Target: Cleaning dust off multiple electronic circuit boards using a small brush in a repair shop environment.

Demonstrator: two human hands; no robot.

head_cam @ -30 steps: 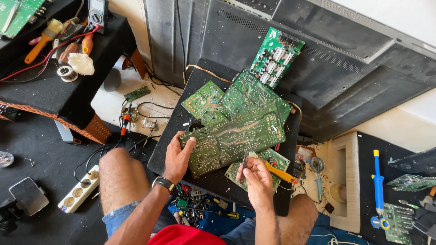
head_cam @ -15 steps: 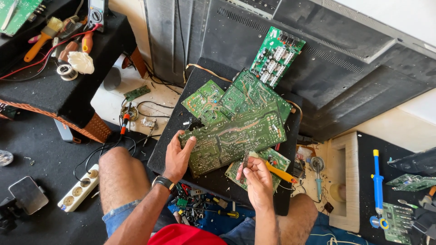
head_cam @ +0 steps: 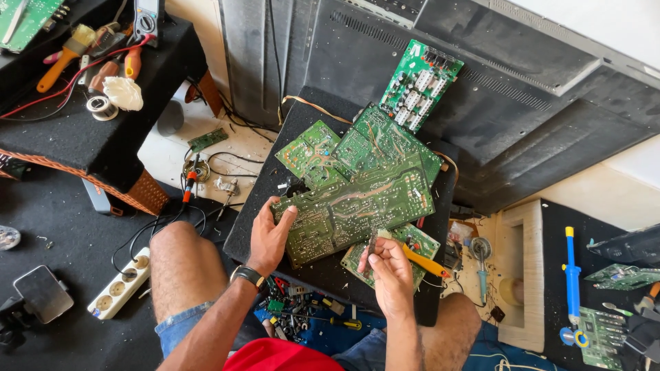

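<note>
Hands: left (head_cam: 269, 237) grips circuit board (head_cam: 357, 209) edge; right (head_cam: 390, 275) pinches yellow-handled tool (head_cam: 421, 261).

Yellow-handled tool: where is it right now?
Head view, right of centre: the yellow-handled tool lies across a small green board, just right of the right hand, below the large circuit board.

Bright, sharp daylight from the upper right, soft shadows, slight wide-angle bending at the edges
</note>
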